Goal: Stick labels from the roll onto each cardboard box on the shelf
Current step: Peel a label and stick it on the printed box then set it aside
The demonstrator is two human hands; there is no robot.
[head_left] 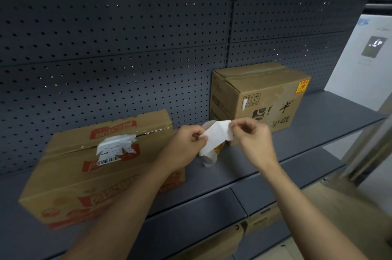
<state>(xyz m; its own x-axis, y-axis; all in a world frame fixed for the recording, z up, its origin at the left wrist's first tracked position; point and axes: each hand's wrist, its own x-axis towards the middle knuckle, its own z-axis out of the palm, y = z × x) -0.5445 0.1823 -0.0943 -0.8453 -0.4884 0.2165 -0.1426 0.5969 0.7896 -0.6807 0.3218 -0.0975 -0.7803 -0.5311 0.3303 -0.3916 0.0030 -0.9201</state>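
Two boxes, left box (95,170) and right box (261,94); left grip (186,143) and right grip (252,139) pinch one label strip (216,139); roll (219,149) mostly hidden.

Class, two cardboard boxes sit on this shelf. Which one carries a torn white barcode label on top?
The left box, low with red print. The taller right box shows black print and an orange corner sticker.

A dark perforated back panel (127,37) fills the rear; a white cabinet (358,81) bearing a dark screen (373,46) stands right.
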